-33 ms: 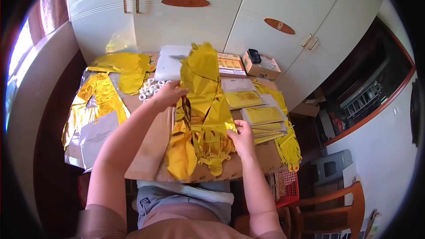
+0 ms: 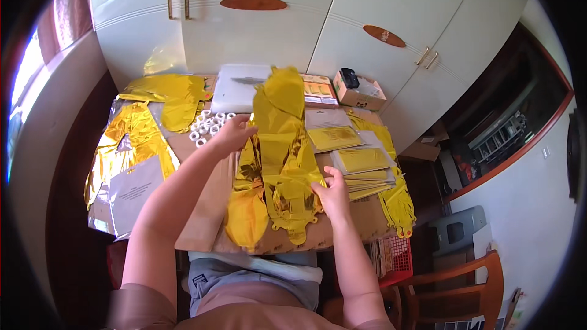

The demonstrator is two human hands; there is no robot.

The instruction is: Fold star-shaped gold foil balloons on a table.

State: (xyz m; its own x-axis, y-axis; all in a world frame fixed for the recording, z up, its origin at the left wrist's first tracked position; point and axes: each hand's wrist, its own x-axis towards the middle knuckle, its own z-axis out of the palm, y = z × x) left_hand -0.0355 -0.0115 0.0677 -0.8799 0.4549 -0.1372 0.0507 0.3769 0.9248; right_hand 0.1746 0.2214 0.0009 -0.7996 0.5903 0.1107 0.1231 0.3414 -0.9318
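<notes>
A deflated gold foil balloon (image 2: 282, 153) is stretched lengthwise over the middle of the cardboard-covered table (image 2: 202, 220), its top reaching toward the back. My left hand (image 2: 233, 134) pinches its left edge, halfway up. Lower down on the opposite side, my right hand (image 2: 333, 195) grips the edge between thumb and fingers. An orange-gold flap (image 2: 247, 214) of the foil hangs out at the lower left. Beyond my left hand lies a heap of small white rings (image 2: 205, 128).
More gold foil sheets (image 2: 137, 125) and a printed grey sleeve (image 2: 134, 192) cover the left side. Flat packets (image 2: 365, 162) are stacked at right beside more foil (image 2: 397, 205). Behind stand a clear plastic stack (image 2: 235, 91) and an open box (image 2: 361, 91). A wooden chair (image 2: 471, 287) stands at lower right.
The foil balloon has shifted slightly and lies flatter, its top a little lower and farther right. Both hands keep their hold on its edges.
</notes>
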